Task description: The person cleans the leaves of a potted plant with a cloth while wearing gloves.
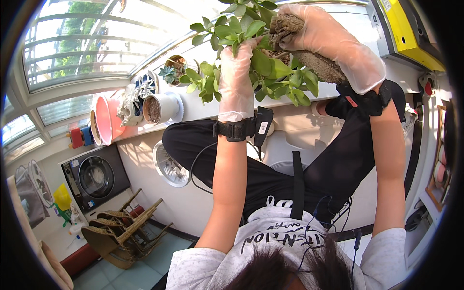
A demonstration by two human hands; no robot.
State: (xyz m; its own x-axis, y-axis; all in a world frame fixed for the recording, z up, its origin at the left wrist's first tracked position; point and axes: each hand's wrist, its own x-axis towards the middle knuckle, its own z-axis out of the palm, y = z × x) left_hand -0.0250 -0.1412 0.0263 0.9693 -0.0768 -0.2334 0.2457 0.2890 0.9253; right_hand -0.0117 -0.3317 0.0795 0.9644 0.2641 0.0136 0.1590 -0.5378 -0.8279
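A succulent plant with thick green leaves (pixel 262 63) stands on the white windowsill (pixel 201 110) before me. My left hand (pixel 237 78), in a thin clear glove, reaches in among the leaves with its fingers pinched at a leaf or stem; leaves partly hide the grip. In my right hand (pixel 324 40), gloved the same way, a brown cloth (pixel 288 27) is bunched up beside the plant. Part of the cloth hangs below that hand towards the wrist. Some soil and a woody stem show between the leaves.
Along the sill stand a white pot with soil (pixel 159 108), a small potted succulent (pixel 170 74), sneakers (pixel 145 85) and a pink pot (pixel 108 119). A yellow box (pixel 406 34) stands at right. A waste bin (pixel 170 165) is below; a washing machine (pixel 96 175) and wicker chairs (pixel 119 232) are left.
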